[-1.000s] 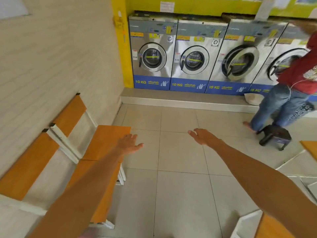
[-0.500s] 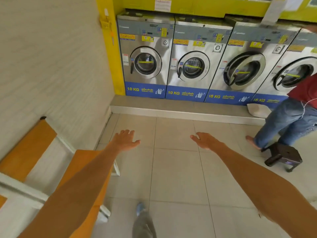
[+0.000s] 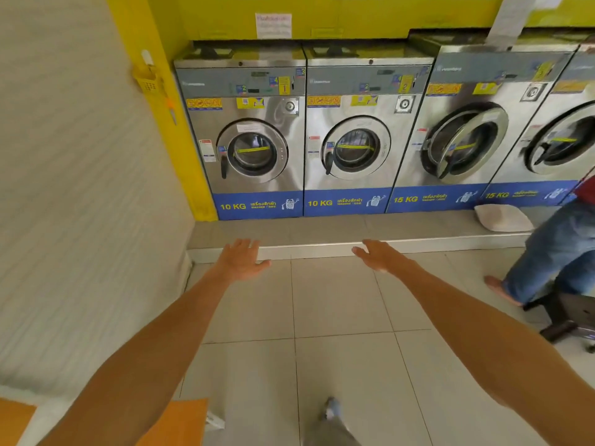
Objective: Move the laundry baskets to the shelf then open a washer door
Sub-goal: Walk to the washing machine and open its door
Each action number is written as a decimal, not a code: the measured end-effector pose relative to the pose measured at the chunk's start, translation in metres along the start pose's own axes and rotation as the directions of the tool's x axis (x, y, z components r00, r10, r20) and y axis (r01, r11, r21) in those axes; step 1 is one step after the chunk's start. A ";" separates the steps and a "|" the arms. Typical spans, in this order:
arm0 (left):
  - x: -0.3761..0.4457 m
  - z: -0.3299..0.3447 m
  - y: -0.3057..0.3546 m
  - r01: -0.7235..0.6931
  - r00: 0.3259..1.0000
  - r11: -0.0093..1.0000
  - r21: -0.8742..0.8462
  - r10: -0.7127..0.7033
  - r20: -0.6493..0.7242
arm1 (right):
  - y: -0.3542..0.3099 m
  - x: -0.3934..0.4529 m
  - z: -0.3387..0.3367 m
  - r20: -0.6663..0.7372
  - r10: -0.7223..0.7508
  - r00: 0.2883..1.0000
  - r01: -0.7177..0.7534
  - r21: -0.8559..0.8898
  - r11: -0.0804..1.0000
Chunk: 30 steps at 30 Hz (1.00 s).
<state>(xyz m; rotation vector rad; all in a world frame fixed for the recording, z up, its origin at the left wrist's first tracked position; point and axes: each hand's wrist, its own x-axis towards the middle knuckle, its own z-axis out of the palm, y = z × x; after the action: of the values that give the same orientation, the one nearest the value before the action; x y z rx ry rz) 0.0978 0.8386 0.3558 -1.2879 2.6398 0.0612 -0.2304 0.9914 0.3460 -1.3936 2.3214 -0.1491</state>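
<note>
Both arms reach forward over the tiled floor (image 3: 338, 300), and both hands are empty with fingers spread: the left hand (image 3: 241, 260) hangs palm down near the raised step (image 3: 322, 233), the right hand (image 3: 380, 257) level with it and well apart to the right. No laundry basket or shelf shows here, so that part of the task cannot be judged; the loose, outstretched hands suit an approach to the machines, not a carry. Four washers stand on the step along the far wall. The far-left washer door (image 3: 252, 152) and its neighbour's door (image 3: 355, 149) sit flush and closed, each with a dark handle on its left edge. The third door (image 3: 467, 141) stands ajar. At right, another person's leg (image 3: 553, 252) stands by a dark stool (image 3: 570, 320).
</note>
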 end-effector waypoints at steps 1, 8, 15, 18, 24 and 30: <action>0.026 -0.002 -0.002 -0.002 1.000 1.000 0.010 0.002 0.001 | 0.002 0.024 -0.004 -0.002 -0.003 1.000 0.003 -0.003 1.000; 0.204 -0.023 -0.002 0.015 0.999 0.998 -0.067 -0.013 0.034 | 0.028 0.197 -0.051 0.074 -0.029 0.997 0.033 -0.053 0.998; 0.356 -0.059 0.005 0.011 1.000 0.995 -0.100 -0.009 0.023 | 0.034 0.347 -0.116 0.143 -0.101 0.985 0.103 -0.008 0.995; 0.419 -0.071 -0.001 0.010 1.000 0.996 -0.084 -0.009 0.019 | 0.033 0.410 -0.132 0.149 -0.079 0.986 0.078 0.009 0.997; 0.543 -0.086 -0.021 -0.059 0.998 0.994 -0.087 0.062 0.031 | 0.028 0.526 -0.151 0.169 -0.071 0.983 0.069 0.019 0.997; 0.684 -0.115 -0.044 -0.131 0.987 0.977 -0.171 0.145 0.073 | 0.031 0.651 -0.167 0.187 0.059 0.981 -0.076 0.082 0.994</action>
<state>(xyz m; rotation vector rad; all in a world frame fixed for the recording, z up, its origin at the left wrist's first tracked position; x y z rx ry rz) -0.2966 0.2661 0.3340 -1.1190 2.6939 0.3566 -0.5877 0.4237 0.2903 -1.2293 2.1790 -0.0972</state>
